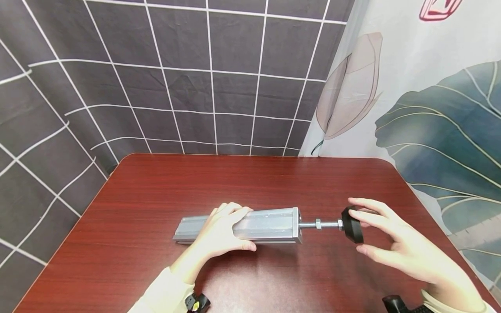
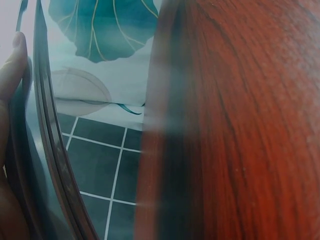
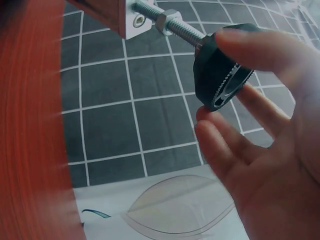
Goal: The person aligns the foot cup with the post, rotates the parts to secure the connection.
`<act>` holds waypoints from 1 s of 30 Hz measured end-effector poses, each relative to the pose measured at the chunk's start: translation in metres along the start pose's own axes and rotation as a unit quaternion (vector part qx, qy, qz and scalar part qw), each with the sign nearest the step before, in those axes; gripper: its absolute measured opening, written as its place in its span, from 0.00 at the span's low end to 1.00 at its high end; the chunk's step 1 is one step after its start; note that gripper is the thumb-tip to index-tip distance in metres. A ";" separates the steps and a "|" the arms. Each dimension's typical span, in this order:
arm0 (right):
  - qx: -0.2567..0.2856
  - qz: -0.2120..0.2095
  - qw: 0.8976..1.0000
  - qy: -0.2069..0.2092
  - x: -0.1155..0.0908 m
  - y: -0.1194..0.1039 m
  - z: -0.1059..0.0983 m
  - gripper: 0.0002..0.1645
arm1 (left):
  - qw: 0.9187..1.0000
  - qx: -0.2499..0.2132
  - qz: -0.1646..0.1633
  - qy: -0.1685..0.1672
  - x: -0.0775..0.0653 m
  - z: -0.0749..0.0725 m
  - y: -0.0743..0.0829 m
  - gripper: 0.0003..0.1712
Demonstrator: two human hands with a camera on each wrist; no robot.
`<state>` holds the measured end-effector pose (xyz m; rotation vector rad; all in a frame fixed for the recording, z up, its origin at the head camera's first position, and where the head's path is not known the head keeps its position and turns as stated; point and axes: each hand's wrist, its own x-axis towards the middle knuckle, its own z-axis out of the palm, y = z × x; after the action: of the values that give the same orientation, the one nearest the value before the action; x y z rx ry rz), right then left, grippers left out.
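A silver aluminium profile lies lengthwise low over the table, in the middle of the head view. My left hand grips it from above, thumb along the near side and fingers over the far side. From its right end plate sticks out a threaded rod with a hex nut partway along it. On the rod's outer end sits a black levelling foot. My right hand holds this foot by its rim, thumb on one side and fingertips on the other. The foot's hollow, ribbed underside shows in the right wrist view.
The reddish-brown wooden table has rounded back corners. Behind it hangs a dark grey cloth with white grid lines. A white curtain with leaf prints covers the right side.
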<state>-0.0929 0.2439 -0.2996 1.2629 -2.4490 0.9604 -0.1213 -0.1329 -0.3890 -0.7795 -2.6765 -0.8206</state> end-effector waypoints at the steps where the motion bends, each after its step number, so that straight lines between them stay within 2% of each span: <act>1: -0.009 0.008 1.000 -0.004 0.000 -0.001 -0.001 0.38 | 1.000 0.000 0.001 0.001 0.000 0.000 0.000 0.47; 5: -0.030 0.041 0.999 -0.014 0.001 -0.005 -0.002 0.44 | 1.000 -0.001 0.003 0.002 0.001 0.000 0.000 0.47; 8: -0.010 0.025 1.000 -0.003 0.001 -0.004 -0.001 0.49 | 1.000 -0.002 0.001 0.001 0.001 0.000 0.000 0.47; 11: 0.011 0.026 1.000 0.004 0.001 -0.002 0.001 0.51 | 1.000 -0.007 0.000 0.001 0.001 0.000 0.000 0.47; 14: 0.017 0.050 0.999 0.006 0.001 -0.002 0.003 0.52 | 1.000 -0.005 0.000 0.002 0.000 0.000 0.000 0.47; 18: 0.020 0.089 0.995 0.040 0.002 -0.003 0.008 0.50 | 1.000 -0.003 -0.001 0.002 0.000 -0.001 0.001 0.47; 23: 0.048 0.151 0.985 0.069 0.003 -0.006 0.013 0.41 | 1.000 -0.004 -0.004 -0.002 0.000 0.000 0.001 0.47; 27: 0.061 0.145 0.986 0.060 0.003 -0.005 0.012 0.38 | 1.000 -0.005 -0.003 -0.001 0.000 0.001 0.001 0.47; 30: 0.064 0.133 0.988 0.034 0.001 -0.004 0.008 0.45 | 1.000 -0.005 -0.002 0.001 0.000 0.001 0.001 0.47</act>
<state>-0.0900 0.2365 -0.3030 0.9350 -2.5825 1.2229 -0.1209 -0.1318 -0.3891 -0.7762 -2.6747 -0.8345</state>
